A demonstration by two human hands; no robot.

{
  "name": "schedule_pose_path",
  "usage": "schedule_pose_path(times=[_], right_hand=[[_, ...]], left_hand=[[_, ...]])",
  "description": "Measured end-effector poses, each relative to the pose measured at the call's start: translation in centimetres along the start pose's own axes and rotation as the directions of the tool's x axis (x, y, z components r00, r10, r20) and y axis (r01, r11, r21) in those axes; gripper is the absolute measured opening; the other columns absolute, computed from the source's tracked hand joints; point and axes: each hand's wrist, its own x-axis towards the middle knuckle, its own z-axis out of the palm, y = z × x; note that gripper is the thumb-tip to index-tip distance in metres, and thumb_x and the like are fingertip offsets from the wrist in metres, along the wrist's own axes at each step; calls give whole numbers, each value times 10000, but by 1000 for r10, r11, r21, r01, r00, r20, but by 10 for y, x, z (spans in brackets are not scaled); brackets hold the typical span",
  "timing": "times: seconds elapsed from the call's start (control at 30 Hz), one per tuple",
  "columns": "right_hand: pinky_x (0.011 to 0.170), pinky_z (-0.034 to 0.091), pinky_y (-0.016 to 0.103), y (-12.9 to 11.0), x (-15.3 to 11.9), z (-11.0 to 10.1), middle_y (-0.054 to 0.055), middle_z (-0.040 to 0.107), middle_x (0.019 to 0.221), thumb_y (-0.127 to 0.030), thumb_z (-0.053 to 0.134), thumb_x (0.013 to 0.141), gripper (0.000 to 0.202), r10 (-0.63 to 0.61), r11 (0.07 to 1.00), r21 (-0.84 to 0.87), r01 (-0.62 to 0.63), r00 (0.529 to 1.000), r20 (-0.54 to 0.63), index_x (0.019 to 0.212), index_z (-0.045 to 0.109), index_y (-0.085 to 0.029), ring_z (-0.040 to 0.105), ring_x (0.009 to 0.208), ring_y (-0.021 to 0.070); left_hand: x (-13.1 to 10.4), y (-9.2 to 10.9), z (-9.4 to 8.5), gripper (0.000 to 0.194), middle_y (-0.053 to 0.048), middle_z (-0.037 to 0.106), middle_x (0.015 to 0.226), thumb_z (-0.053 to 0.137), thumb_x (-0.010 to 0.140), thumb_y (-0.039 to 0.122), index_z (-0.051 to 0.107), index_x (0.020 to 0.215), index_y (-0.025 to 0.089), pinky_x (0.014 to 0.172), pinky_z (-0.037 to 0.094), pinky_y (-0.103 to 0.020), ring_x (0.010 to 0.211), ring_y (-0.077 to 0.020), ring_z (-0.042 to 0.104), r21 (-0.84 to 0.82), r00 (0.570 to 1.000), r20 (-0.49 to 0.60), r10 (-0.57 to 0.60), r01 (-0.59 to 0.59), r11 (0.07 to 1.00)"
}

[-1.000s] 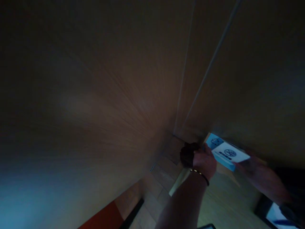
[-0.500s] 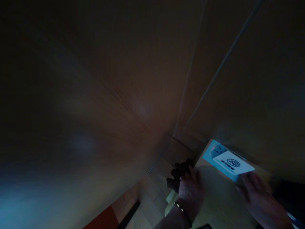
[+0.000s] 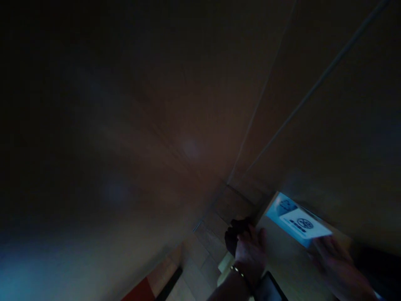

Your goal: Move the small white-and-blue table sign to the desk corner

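The view is dark and blurred. My left hand, with a thin bracelet at the wrist, is closed around a dark bunched thing, perhaps a cloth, at the left edge of a light wooden surface. My right hand holds a blue and white card by its lower right corner, tilted just above that surface near the wall. The card bears a round crossed-out symbol.
Brown wood-grain walls fill most of the view and meet in a corner. Below lies a tiled floor with a red panel at its left. A dark flat device sits at the bottom edge.
The view has tilted upward, so both hands sit lower in frame. My left hand with the dark thing pulled back towards me along the surface's edge. The card stayed in my right hand.
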Motion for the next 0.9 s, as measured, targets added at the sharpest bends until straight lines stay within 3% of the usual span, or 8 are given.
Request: schedule_pose_path(times=[0.13,0.23,0.37,0.47,0.6,0.73,0.8,0.9], right_hand=[[888,560,529,-4,4,-14,277,537,1228,-413,234,968,582,-31,999,-8,31,999,-16,1108,653,-35,475,1221,420],[923,546,505,-11,6,-26,261,542,1232,-393,238,980,530,-18,1000,6,18,1000,-11,1156,623,-74,500,1210,389],[981,505,511,-16,8,-34,283,508,1278,-332,249,983,538,-39,998,-43,39,999,-4,1208,598,9,468,1239,401],[970,515,501,-14,10,-35,298,540,1230,-296,247,964,548,-73,995,-66,73,997,0,1166,622,48,521,1181,389],[913,558,405,-5,8,-31,250,577,1217,-266,286,956,488,-141,982,-136,128,986,-89,1175,618,18,574,1134,320],[899,559,442,4,3,-23,263,574,1213,-278,261,945,526,-202,971,-165,174,963,-176,1162,600,62,576,1129,332],[908,555,443,8,3,-21,257,564,1235,-261,248,950,525,-207,971,-159,180,963,-175,1182,588,64,567,1144,326],[914,560,405,10,6,-24,248,571,1229,-220,254,944,495,-182,977,-141,161,972,-146,1178,600,47,581,1128,301]], left_hand=[[0,-13,-23,515,-216,502,1425,345,953,229,357,1467,207,779,589,-480,1069,-304,641,-138,994,106,-6,20,990],[-21,-29,-49,588,-200,538,1398,423,878,152,353,1460,105,957,549,-487,1191,-321,582,-341,980,138,-145,184,922],[-79,-38,-77,650,-64,615,1335,483,719,72,511,1351,220,1045,508,-321,1181,-190,592,-736,935,81,-346,290,611],[-115,-29,-77,689,-1,574,1388,487,718,105,491,1378,303,1097,476,-337,1252,-173,544,-847,953,109,-284,239,475],[-116,-11,-46,666,22,334,1575,636,768,299,448,1400,394,1175,344,-571,1436,-323,326,-750,996,83,15,53,659],[-97,19,8,738,-78,148,1627,544,841,564,318,1485,282,1130,283,-718,1465,-445,137,-586,970,-91,225,-235,776],[-100,46,45,683,-64,310,1580,558,840,535,393,1449,275,1081,438,-629,1419,-413,316,-421,929,-268,255,-351,837],[-130,83,109,460,-18,719,1179,618,808,387,601,1267,359,713,631,-434,1008,-288,690,-167,811,-527,253,-391,905]])
